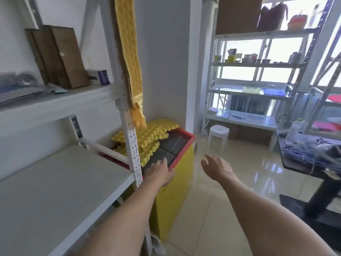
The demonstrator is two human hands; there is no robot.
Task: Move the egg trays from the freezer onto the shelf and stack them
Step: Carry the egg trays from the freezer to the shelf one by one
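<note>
While both your arms reach forward, your left hand sits over the near edge of the freezer lid, fingers loosely spread, gripping nothing. Yellow egg trays lie stacked askew on the lid just beyond those fingertips, partly behind the shelf upright. Your right hand hangs in the air beside the freezer, fingers apart, empty

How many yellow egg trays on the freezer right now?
3 visible: top egg tray at the back, middle egg tray beneath it, bottom egg tray nearest. The shelf post may hide more.
</note>
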